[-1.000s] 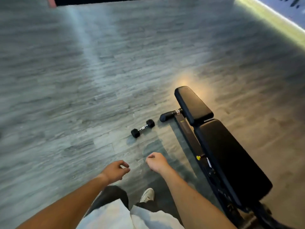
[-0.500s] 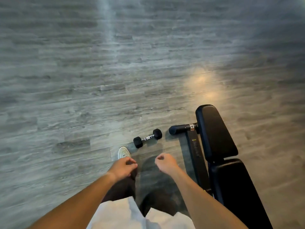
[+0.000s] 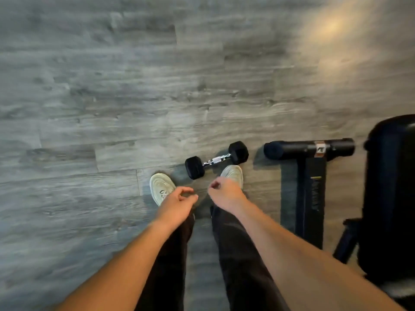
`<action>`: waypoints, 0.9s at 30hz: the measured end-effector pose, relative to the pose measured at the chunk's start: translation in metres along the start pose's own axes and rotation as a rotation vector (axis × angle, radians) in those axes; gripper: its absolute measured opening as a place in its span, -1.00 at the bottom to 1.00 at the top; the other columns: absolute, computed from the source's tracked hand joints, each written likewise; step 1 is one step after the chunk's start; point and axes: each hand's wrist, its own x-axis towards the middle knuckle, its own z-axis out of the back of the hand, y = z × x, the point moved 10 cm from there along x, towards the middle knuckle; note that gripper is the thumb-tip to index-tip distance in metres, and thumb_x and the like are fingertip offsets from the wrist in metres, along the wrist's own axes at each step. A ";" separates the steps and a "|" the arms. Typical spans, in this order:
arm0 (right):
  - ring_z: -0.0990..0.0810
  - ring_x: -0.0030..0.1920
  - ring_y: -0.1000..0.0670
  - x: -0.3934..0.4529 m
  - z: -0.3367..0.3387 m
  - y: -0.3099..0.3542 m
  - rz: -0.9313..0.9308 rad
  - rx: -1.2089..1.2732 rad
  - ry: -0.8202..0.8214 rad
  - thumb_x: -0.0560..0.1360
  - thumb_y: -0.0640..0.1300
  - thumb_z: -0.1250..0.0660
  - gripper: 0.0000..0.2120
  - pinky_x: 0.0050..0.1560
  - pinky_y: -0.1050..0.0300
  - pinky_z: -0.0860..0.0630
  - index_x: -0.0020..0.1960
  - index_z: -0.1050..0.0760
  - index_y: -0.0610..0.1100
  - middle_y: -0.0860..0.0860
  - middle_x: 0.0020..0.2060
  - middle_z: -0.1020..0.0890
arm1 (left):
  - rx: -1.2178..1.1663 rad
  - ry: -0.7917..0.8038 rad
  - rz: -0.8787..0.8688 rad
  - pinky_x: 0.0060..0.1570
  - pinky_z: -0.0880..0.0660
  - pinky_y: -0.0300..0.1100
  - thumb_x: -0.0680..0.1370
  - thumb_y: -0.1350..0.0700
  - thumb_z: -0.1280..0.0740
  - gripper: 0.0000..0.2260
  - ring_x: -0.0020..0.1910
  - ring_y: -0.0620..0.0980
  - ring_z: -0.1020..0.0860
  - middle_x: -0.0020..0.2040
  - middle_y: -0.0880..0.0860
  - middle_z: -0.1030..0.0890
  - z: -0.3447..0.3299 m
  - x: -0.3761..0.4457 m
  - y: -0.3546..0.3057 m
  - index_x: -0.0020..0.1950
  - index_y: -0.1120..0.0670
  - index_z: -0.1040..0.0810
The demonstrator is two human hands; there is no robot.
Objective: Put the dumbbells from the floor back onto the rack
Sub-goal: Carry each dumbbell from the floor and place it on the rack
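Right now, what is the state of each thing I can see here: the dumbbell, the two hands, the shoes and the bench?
dumbbell: lying on the floor, nobody holds it, just ahead of the shoes.
left hand: empty, fingers loosely curled, above the floor.
right hand: empty, fingers loosely curled, not touching the dumbbell.
left shoe: flat on the floor.
right shoe: on the floor, partly hidden by the right hand.
bench: standing to the right, unused.
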 end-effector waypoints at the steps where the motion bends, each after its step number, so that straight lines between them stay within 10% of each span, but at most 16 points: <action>1: -0.64 0.09 -0.13 0.034 -0.005 -0.002 0.011 -0.047 0.007 0.51 -0.10 -0.28 -0.81 0.16 0.03 -0.56 0.04 -0.62 -0.07 -0.06 0.02 -0.70 | -0.040 -0.022 0.024 0.06 -0.61 0.02 0.50 -0.01 -0.42 -0.83 -0.18 -0.05 -0.61 -0.16 -0.04 -0.62 -0.005 0.030 0.009 0.09 -0.13 -0.58; 9: -0.30 0.38 -0.23 0.240 -0.042 -0.019 0.182 -0.910 -0.011 0.46 -0.10 -0.36 -0.49 0.34 -0.23 -0.29 0.38 -0.35 -0.06 -0.14 0.32 -0.41 | -0.091 -0.103 0.167 0.25 -0.52 0.09 0.35 -0.14 -0.51 -0.21 0.21 0.09 -0.55 0.29 0.05 -0.49 -0.036 0.217 0.081 0.49 -0.19 -0.19; 14: -0.55 0.26 -0.18 0.282 -0.064 -0.030 0.198 -1.083 0.131 0.50 -0.14 -0.33 -0.67 0.24 -0.11 -0.38 0.26 -0.49 -0.06 -0.11 0.21 -0.61 | -0.132 -0.068 0.130 0.24 -0.53 0.07 0.30 -0.01 -0.61 -0.09 0.18 0.11 -0.59 0.23 0.05 -0.58 -0.065 0.261 0.091 0.50 -0.06 -0.15; 19: -0.64 0.07 -0.17 0.222 -0.047 -0.004 0.192 -1.038 0.159 0.41 0.06 -0.36 -0.69 -0.07 0.02 -0.46 0.10 -0.57 -0.05 -0.09 0.04 -0.66 | -0.364 -0.109 0.038 -0.19 -0.57 -0.40 0.10 0.03 -0.64 -0.10 -0.18 -0.35 -0.63 -0.03 -0.09 -0.63 -0.055 0.212 0.066 0.34 -0.03 -0.28; 27: -0.62 0.17 -0.18 -0.041 0.004 0.102 0.273 -1.119 0.195 0.48 -0.09 -0.26 -0.72 0.13 -0.02 -0.57 0.16 -0.56 -0.10 -0.11 0.12 -0.63 | -0.421 -0.130 -0.092 0.07 -0.58 -0.31 0.08 -0.01 -0.56 -0.24 0.03 -0.31 -0.62 0.01 -0.24 -0.66 0.042 -0.037 -0.007 0.18 -0.46 -0.38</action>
